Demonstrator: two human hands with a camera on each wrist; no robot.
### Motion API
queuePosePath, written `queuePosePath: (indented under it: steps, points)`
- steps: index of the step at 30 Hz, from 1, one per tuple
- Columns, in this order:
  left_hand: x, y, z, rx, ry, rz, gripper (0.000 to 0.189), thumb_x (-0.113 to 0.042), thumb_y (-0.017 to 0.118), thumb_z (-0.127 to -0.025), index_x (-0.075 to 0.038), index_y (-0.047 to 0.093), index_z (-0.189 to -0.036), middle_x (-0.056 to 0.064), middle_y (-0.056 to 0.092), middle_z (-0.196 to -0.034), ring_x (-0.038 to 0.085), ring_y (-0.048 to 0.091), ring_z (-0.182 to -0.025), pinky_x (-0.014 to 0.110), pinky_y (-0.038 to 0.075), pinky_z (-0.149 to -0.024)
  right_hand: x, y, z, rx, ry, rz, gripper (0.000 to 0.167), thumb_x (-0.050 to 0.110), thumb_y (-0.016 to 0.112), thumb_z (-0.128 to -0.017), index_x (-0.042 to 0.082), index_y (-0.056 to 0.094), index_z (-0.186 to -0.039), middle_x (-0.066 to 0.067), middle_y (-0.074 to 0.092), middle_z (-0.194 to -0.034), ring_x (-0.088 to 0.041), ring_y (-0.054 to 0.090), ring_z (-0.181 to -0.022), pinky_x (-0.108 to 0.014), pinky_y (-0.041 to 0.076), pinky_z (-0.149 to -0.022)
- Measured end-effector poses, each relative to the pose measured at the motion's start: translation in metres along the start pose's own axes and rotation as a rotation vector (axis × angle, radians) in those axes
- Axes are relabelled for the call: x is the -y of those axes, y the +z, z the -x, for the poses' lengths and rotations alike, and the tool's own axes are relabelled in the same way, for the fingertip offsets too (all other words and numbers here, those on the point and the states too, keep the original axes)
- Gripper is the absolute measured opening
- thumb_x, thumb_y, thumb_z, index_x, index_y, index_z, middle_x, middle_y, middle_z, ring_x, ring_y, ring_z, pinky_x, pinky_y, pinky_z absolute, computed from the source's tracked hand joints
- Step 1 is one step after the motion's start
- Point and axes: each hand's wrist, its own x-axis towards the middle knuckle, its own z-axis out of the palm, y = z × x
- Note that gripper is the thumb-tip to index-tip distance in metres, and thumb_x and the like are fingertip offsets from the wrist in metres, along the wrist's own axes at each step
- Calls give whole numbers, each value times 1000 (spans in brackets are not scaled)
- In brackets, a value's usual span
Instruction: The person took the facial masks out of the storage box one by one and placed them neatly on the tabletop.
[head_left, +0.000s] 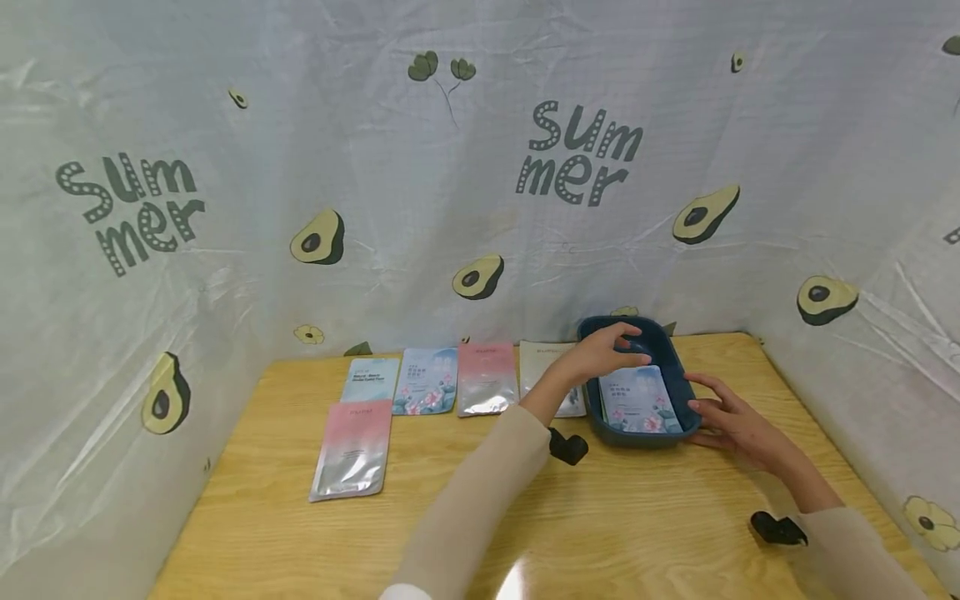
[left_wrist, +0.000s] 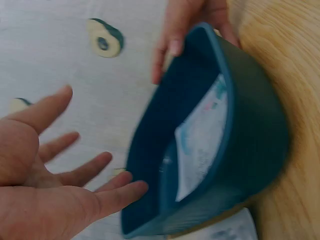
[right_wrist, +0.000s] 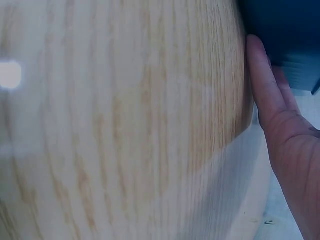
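My left hand (head_left: 600, 352) hovers over a dark blue plastic bin (head_left: 681, 392), its fingers spread and holding nothing. In the left wrist view, the left hand (left_wrist: 55, 175) has its fingertips near the bin's rim; contact is unclear. A flat sheet mask packet (head_left: 637, 400), white-blue with pink flowers, lies inside the bin. My right hand (head_left: 738, 425) rests against the bin's right side with fairly straight fingers. From the right wrist, the right hand (right_wrist: 280, 110) is seen along the bin's outer wall (right_wrist: 285, 35); some fingers are hidden.
Left of the bin lie a cream packet (head_left: 536, 358), a pink-silver packet (head_left: 487, 379), a flowered blue packet (head_left: 425, 382) and a pale blue packet (head_left: 371, 377). Another pink-silver packet (head_left: 352, 450) lies nearer the front. A printed curtain (head_left: 390, 183) borders the wooden table (head_left: 600, 525).
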Motion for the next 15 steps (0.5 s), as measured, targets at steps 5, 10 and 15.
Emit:
queuePosePath:
  steps: [5,10,15]
  points:
    - [12,17,-28,93,4,-61,83,-30,81,-89,-27,36,-159,2,32,-164,23,31,-150,42,38,-114,-1,-2,2,-2,-1,3,56,21,40,-112,21,13,-162,-30,35,-141,-20,66,-113,-44,56,-93]
    - [26,31,-39,107,-87,-145,94,-35,84,-85,-33,29,-161,-5,22,-168,18,25,-152,41,33,-118,0,-1,1,3,16,1,57,22,40,-112,22,12,-162,-35,25,-149,-18,65,-115,-43,56,-93]
    - [33,38,-43,-8,-150,-157,95,-37,87,-81,-36,33,-160,0,25,-167,22,25,-152,45,35,-117,1,-1,1,-4,35,-21,57,23,41,-112,21,12,-161,-36,25,-149,-20,66,-114,-44,55,-94]
